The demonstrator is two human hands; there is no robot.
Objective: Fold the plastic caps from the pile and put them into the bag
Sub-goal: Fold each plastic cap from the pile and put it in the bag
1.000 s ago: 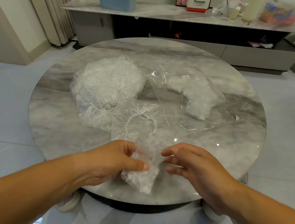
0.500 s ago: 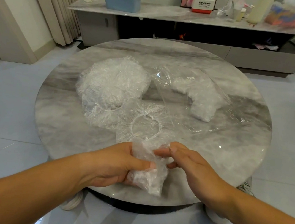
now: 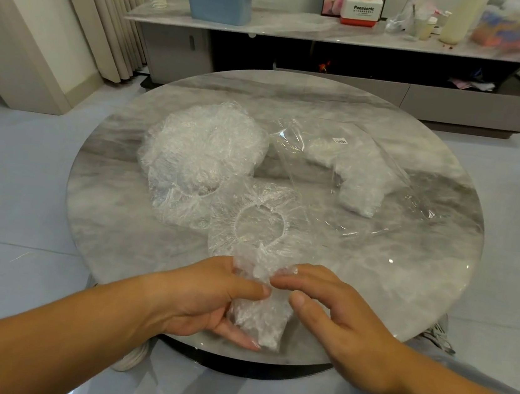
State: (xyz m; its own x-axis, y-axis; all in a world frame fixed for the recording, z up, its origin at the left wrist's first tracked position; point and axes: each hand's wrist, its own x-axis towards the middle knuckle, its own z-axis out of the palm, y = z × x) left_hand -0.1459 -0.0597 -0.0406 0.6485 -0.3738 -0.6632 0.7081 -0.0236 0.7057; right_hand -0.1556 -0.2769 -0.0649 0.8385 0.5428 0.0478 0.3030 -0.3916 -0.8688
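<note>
Step in hand: folding one cap, not yet bagged.

Position: the cap (image 3: 257, 317) is a crumpled, narrow bundle of clear film at the near edge of the tabletop (image 3: 389, 278). Whether it rests on the surface or is held just above it cannot be told.

Left hand (image 3: 203, 298): grasping the bundle, thumb across the front, fingers (image 3: 241, 337) curled under it.

Right hand (image 3: 344, 325): released, its fingers (image 3: 304, 277) nearly straight, tips touching the film at the bundle's upper end, thumb just beside it. No closed pinch is visible.

Surroundings: a loose cap (image 3: 231, 236) lies flat just beyond the hands, elastic ring up. The pile (image 3: 201, 153) is toward the far left. The bag (image 3: 291, 145) lies toward the far right, mouth facing the pile, with folded caps (image 3: 361, 189) inside.

Method notes (judgement):
- Film is thin and springy and will likely reopen if let go. Keep the left grip as anchor until the fold is set.
- Use the right fingertips to tuck the loose upper end down, pressing air out toward the open side.
- Aim for a compact shape like those already bagged.
- Avoid dragging the flat cap in front, since it touches the working area.
- Carry the bundle pinched closed to the bag mouth, which looks limp and may need lifting.
</note>
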